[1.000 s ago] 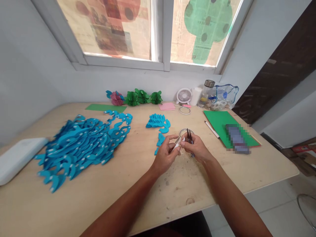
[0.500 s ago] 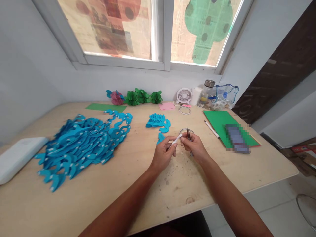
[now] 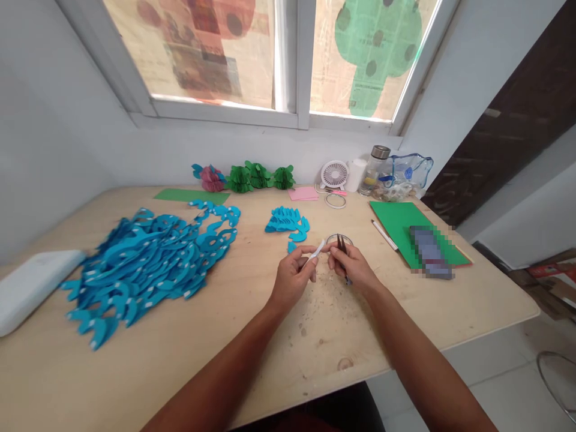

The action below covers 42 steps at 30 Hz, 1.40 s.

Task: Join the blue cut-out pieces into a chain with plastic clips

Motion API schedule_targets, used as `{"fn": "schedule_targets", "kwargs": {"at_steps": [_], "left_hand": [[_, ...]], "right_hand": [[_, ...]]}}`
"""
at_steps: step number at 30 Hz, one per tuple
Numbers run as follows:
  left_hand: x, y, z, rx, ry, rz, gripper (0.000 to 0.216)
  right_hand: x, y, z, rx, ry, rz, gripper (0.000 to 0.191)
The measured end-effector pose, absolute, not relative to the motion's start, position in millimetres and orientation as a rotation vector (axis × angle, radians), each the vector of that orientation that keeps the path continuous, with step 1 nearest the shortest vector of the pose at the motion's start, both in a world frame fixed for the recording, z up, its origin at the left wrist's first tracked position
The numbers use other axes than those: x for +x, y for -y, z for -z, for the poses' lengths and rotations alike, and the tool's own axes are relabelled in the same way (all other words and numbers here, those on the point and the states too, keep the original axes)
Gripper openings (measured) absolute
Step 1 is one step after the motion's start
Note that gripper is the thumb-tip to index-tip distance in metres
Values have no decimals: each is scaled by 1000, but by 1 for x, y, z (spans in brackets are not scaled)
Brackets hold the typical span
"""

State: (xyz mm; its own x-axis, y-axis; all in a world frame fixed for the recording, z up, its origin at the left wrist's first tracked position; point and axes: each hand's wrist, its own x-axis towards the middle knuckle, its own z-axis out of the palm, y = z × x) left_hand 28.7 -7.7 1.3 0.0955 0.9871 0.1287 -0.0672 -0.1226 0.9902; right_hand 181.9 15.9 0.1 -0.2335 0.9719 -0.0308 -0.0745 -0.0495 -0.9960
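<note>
A thin white strip (image 3: 317,248), paper or tape, is pinched in my left hand (image 3: 292,275), its tip pointing up and to the right. My right hand (image 3: 355,267) is closed around dark scissors (image 3: 341,243) whose blades stick up, slightly apart. Both hands are close together above the table, fingertips nearly meeting. Just beyond my left hand lies a small blue paper piece (image 3: 292,246), partly covered by the fingers. Farther back is a folded blue paper bunch (image 3: 287,221). A ring, perhaps a tape roll (image 3: 332,239), lies behind the scissors.
A large heap of blue paper pieces (image 3: 153,258) with white patches covers the left of the table (image 3: 234,360). A white box-like object (image 3: 40,285) stands at far left. Green card (image 3: 396,216), a blurred phone (image 3: 429,252) and a pen (image 3: 384,234) lie right; a bottle (image 3: 375,171) stands behind.
My left hand has drawn slightly away from the right, taking the strip out of the right fingers. The scissor blades have opened a little and show more clearly.
</note>
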Motion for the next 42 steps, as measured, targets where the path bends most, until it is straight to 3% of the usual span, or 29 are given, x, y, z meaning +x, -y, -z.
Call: {"fn": "schedule_targets", "kwargs": {"at_steps": [9, 15, 42], "left_hand": [[21, 3, 0, 1325, -989, -1248, 27], [19, 4, -4, 1329, -985, -1239, 25], [18, 6, -7, 1373, -978, -1172, 22]], "right_hand": [[184, -11, -1, -1063, 1581, -1471, 32], [184, -10, -3, -970, 1505, -1572, 45], [185, -13, -2, -1060, 1560, -1440, 44]]}}
